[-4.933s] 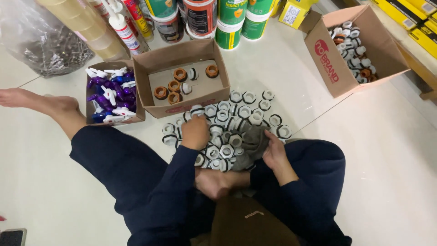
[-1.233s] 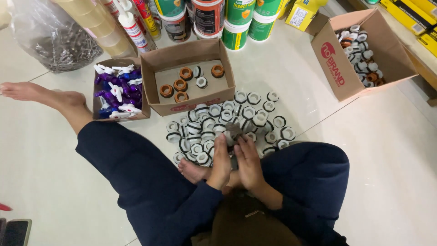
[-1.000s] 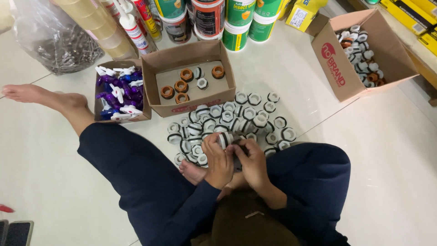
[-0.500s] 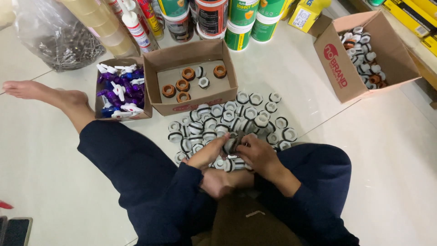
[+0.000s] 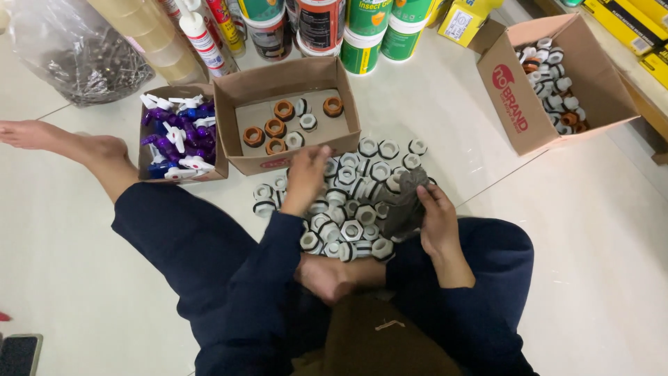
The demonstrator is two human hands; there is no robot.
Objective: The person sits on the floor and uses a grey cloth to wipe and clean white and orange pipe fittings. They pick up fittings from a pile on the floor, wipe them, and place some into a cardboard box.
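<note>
I sit on the floor with a pile of white hexagonal plastic fittings (image 5: 351,202) between my legs. My left hand (image 5: 307,173) reaches forward over the pile, at the front wall of the middle cardboard box (image 5: 236,108); its fingers are curled and I cannot see whether it holds a fitting. My right hand (image 5: 437,217) is shut on a crumpled grey cloth (image 5: 406,202) at the right side of the pile. Inside the middle box lie several orange fittings (image 5: 274,129) and a few white ones.
A small box of purple and white taps (image 5: 175,139) stands to the left. A larger cardboard box (image 5: 515,97) with white and orange fittings is at the right. Cans, tape rolls, tubes and a plastic bag (image 5: 69,49) line the back. A phone (image 5: 17,354) lies bottom left.
My left hand has left the right hand and cloth and reached forward to the middle box. The right hand stays on the cloth at the pile's right side.
</note>
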